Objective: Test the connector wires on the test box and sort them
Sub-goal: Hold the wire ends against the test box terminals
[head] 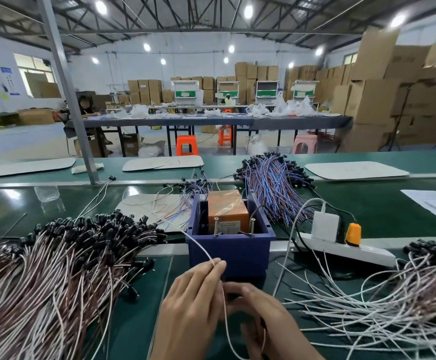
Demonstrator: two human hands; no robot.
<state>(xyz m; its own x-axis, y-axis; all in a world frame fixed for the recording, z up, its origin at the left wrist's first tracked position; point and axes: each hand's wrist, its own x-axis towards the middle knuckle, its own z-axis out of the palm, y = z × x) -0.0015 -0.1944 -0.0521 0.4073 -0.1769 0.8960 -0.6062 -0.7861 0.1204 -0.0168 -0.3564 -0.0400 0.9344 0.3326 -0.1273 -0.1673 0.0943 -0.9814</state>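
Observation:
An orange test box [226,207] sits inside a blue plastic bin [228,252] at the middle of the green bench. Two metal pins stand up at its front edge. My left hand [190,305] pinches a thin white connector wire [198,246] between thumb and fingertips in front of the bin; the wire runs up toward the box and down past my wrist. My right hand [263,315] is curled just beside it, fingers closed on the lower part of the same wire. A large pile of brown-and-white wires with black connectors [55,268] lies at the left.
A pile of white wires [393,302] spreads at the right. Blue-and-red wires [271,183] lie behind the bin. A white power strip [346,249] with an orange plug and a charger sits right of the bin. A metal post [81,141] rises at the back left. Papers [435,201] lie far right.

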